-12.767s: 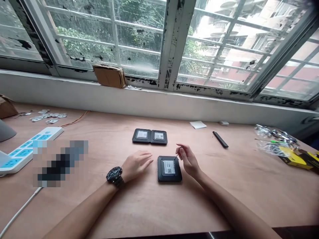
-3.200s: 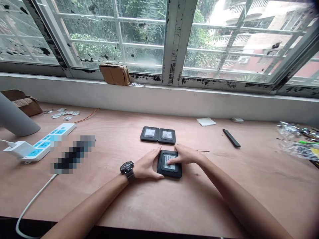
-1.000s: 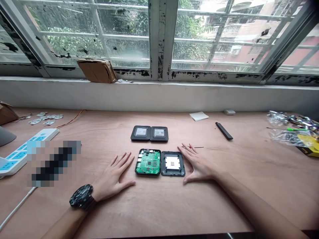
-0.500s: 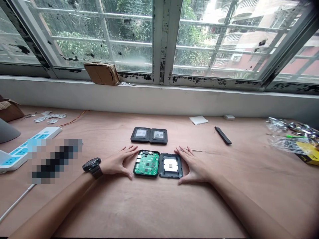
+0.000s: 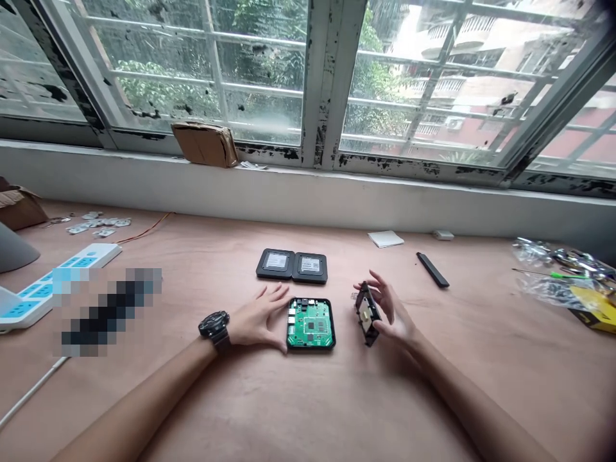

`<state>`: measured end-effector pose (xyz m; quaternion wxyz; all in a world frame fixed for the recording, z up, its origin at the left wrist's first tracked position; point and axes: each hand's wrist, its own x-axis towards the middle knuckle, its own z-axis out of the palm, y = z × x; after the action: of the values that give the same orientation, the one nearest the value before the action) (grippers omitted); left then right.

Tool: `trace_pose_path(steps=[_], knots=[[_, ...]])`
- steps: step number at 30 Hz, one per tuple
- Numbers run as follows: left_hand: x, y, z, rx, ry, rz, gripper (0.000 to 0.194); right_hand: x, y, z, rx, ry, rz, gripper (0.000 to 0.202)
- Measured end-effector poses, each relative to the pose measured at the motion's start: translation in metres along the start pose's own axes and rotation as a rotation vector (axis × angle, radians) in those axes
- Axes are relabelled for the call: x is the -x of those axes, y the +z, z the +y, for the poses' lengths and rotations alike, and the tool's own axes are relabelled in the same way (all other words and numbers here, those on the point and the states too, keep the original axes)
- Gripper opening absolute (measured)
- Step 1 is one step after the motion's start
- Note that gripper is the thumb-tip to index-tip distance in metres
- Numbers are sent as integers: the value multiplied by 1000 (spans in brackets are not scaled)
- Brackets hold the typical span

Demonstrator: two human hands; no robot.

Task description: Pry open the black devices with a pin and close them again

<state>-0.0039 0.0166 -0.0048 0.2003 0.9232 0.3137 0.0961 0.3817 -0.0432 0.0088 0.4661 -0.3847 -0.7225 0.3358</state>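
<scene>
A square black case lies flat on the table with a green circuit board inside, its connectors along the left and far edges. My left hand, a dark watch on its wrist, spreads its fingers and thumb against the case's left side. To the right, my right hand grips the black case cover by its edges, tilted up nearly on edge. The pale metal plate inside the cover faces left. Behind the case, two closed black boxes with white labels lie side by side.
A black bar and a white paper lie farther right. Plastic bags and a yellow item are at the right edge. On the left are a power strip, a blurred-out dark object and several small white parts.
The right hand has lifted the cover off the table, tilted it up and moved it right. The circuit-board case has slid right, with the left hand following against its side.
</scene>
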Motion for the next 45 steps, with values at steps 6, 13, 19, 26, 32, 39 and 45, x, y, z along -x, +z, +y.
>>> trace_pose_path(steps=[6,13,19,26,32,39,45], knots=[[10,-9,-9,56,-25,122,101,-29,32,-33,-27,5,-10,80],[22,-23,-28,118,-117,343,48,-66,93,-84,536,-39,-366,92],[21,-19,-27,133,-121,374,41,-66,122,-68,747,-87,-459,92],[21,-19,-24,150,-128,382,39,-63,123,-58,771,-87,-477,89],[21,-19,-23,160,-129,373,39,-65,121,-57,760,-117,-523,96],[21,-20,-23,157,-129,367,39,-63,113,-52,747,-108,-598,114],[22,-22,-21,151,-115,352,37,-60,109,-50,723,-89,-635,108]])
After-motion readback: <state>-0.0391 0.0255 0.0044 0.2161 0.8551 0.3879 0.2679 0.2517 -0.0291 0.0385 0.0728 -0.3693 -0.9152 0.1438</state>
